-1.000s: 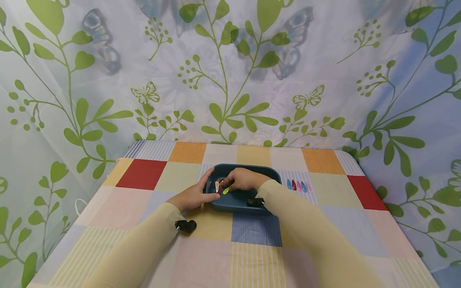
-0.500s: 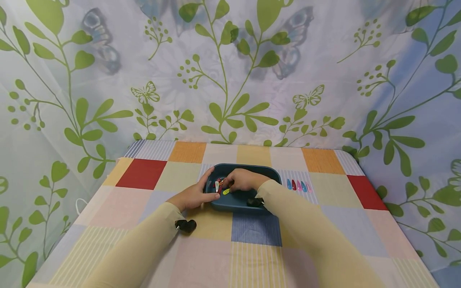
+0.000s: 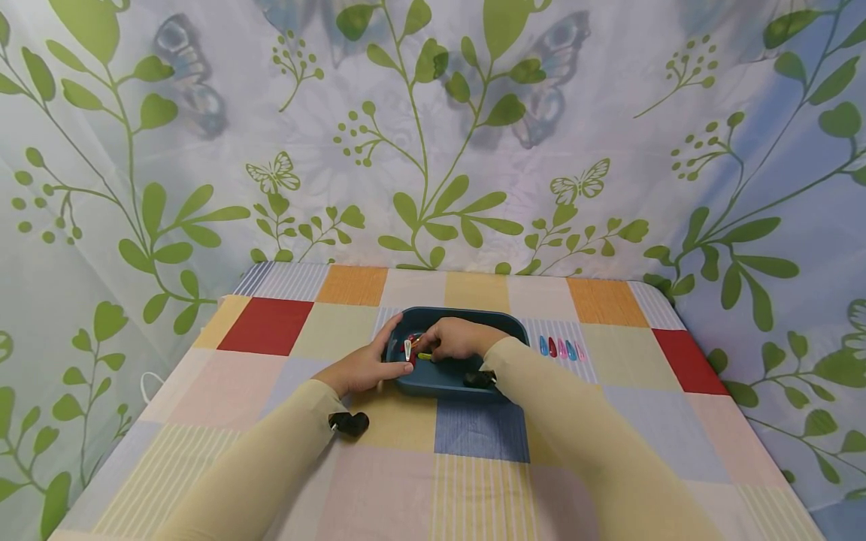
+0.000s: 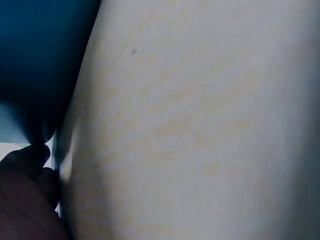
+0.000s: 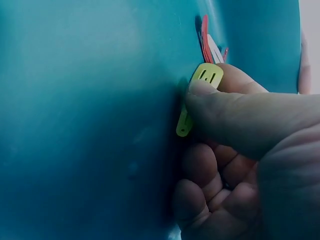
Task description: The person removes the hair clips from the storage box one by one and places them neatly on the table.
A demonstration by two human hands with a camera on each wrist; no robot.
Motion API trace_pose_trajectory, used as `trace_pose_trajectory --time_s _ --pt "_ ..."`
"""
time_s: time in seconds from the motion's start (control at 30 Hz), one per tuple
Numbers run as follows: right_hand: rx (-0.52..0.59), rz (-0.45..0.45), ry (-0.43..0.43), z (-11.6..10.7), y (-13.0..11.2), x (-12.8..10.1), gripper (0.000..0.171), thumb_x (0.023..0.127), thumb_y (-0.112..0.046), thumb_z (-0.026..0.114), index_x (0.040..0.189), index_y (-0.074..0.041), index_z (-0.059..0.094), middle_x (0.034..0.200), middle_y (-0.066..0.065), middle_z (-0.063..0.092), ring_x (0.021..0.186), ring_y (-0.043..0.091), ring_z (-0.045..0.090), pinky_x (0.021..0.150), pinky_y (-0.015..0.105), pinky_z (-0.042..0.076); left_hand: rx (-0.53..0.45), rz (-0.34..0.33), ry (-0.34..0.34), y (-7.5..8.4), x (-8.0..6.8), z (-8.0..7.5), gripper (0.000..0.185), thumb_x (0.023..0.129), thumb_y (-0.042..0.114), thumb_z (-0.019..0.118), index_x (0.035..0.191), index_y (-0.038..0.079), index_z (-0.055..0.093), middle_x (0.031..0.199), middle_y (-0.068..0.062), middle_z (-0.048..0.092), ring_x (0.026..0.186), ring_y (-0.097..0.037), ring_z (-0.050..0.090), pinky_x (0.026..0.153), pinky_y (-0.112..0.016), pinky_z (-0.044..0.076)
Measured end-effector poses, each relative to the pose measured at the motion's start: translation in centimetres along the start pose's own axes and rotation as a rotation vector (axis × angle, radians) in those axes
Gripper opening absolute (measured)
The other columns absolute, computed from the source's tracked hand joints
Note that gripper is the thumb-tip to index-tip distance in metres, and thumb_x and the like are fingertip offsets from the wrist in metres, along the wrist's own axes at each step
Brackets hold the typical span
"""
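Here the right hand (image 5: pixel 240 150) pinches a yellow clip (image 5: pixel 197 97).

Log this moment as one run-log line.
right hand: pinches yellow hair clip inside teal tray | left hand: holds tray rim
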State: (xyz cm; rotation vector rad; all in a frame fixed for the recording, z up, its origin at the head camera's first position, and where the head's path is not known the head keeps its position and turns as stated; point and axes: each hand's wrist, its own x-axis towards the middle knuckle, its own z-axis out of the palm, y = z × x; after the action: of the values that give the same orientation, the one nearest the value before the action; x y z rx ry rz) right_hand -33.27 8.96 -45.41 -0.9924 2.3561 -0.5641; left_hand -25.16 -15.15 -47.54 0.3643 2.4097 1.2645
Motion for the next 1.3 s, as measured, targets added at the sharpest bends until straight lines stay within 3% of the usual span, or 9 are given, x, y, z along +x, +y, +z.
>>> trace_pose_trajectory --time_s 0.27,0.47,0.7,0.97,1.3 --pt "-0.018 0.025 0.009 -0.4 -0.1 -0.5 0.038 0.100 -0.007 0.069 0.135 -0.021 0.074 0.085 -0.006 0.063 0.073 0.009 0.053 0.068 0.023 0.044 -0.001 0.005 -0.002 0.3 0.1 0.1 0.099 0.097 0.044 0.072 0.165 0.054 0.001 0.173 -0.016 0.024 0.148 -0.041 0.041 0.122 -0.070 0.027" --pt "0.030 0.020 0.036 -0.6 0.3 -0.7 0.034 0.101 -0.007 0.067 0.132 -0.018 0.075 0.085 -0.004 0.063 0.073 0.010 0.054 0.068 0.024 0.045 -0.008 0.002 -0.003 0.5 0.2 0.2 0.099 0.096 0.045 0.073 0.164 0.055 0.001 0.172 -0.016 0.026 0.146 -0.041 0.042 0.121 -0.070 0.028" --pt "0.183 0.031 0.105 -0.8 0.3 -1.4 0.029 0.101 -0.006 0.065 0.130 -0.008 0.070 0.089 0.000 0.069 0.072 0.011 0.056 0.067 0.025 0.048 -0.004 0.005 0.002 0.5 0.3 0.3 0.101 0.095 0.045 0.073 0.166 0.051 0.002 0.170 -0.017 0.030 0.140 -0.038 0.047 0.119 -0.065 0.033" --pt "0.316 0.000 0.203 -2.0 0.4 -2.9 0.041 0.100 -0.004 0.064 0.140 0.002 0.062 0.083 0.002 0.063 0.073 0.015 0.063 0.071 0.029 0.056 -0.002 0.022 0.006 0.3 0.1 0.3 0.101 0.095 0.044 0.074 0.167 0.047 0.003 0.165 -0.017 0.038 0.138 -0.036 0.049 0.120 -0.061 0.034" --pt "0.433 0.047 0.325 -3.9 0.9 -5.5 0.038 0.099 -0.004 0.066 0.137 0.001 0.064 0.091 0.009 0.067 0.084 0.023 0.074 0.083 0.039 0.063 0.031 0.029 0.016 -0.3 0.0 0.2 0.102 0.095 0.047 0.073 0.168 0.046 0.002 0.172 -0.015 0.027 0.147 -0.040 0.043 0.121 -0.065 0.033"
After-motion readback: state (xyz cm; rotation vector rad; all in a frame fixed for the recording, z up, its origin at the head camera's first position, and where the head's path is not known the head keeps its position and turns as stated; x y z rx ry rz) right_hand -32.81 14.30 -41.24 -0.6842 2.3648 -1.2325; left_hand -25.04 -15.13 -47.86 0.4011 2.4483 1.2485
